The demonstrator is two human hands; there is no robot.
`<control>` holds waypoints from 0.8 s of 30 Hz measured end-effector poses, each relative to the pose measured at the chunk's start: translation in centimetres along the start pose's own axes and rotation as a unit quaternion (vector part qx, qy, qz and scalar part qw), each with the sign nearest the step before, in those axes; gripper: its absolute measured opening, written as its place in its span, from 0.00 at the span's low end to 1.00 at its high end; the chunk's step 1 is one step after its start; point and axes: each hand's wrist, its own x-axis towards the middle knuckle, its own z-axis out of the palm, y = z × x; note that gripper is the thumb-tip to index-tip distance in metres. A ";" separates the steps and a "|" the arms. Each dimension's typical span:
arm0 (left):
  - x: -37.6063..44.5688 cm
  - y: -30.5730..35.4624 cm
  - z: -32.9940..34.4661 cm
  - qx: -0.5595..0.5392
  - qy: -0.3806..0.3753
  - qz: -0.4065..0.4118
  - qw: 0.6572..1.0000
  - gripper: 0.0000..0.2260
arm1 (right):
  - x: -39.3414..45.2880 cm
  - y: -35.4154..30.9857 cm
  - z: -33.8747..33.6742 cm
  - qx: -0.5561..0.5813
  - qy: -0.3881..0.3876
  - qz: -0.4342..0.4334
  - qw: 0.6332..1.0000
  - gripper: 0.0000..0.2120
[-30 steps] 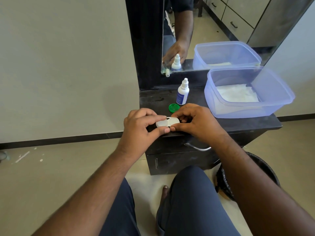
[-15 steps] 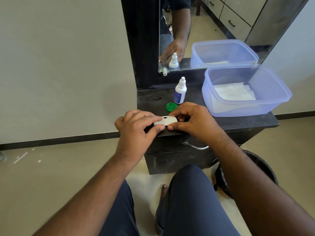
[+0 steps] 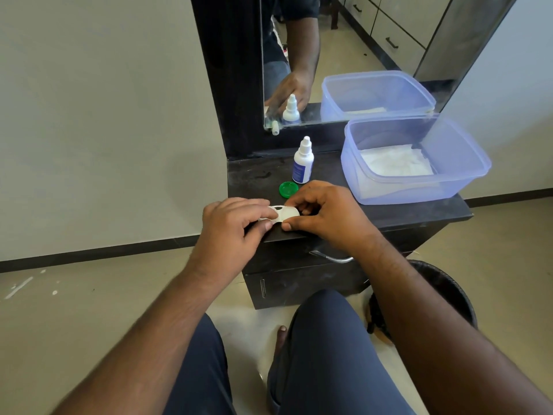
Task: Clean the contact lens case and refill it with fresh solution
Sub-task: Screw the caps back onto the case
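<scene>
Your left hand (image 3: 230, 226) and right hand (image 3: 323, 217) meet over the near edge of the black dresser top (image 3: 404, 214), and between them you hold the white contact lens case (image 3: 282, 212). The left fingers curl over the case's left end with the thumb pressed up from below; the right thumb and fingers pinch its right end. The case sits flat-side up, just above the dresser's front edge. A green cap (image 3: 288, 188) lies on the top just behind your hands, and beside it the white solution bottle (image 3: 302, 163) stands upright, cap on. To the right sits a translucent blue tub (image 3: 466, 163) with white tissue (image 3: 395, 161) in its bottom. A mirror (image 3: 359, 55) rises behind, and a black bin (image 3: 449, 295) stands on the floor by your right forearm.
</scene>
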 end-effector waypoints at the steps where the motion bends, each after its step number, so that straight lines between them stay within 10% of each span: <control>1: 0.0 -0.1 -0.4 -0.019 -0.010 -0.009 1.000 0.08 | 0.0 0.0 0.0 0.000 0.000 0.001 1.000 0.16; 24: -0.2 -1.2 0.4 -0.038 0.010 0.075 0.996 0.08 | 0.0 0.3 0.1 -0.006 -0.002 -0.020 1.000 0.17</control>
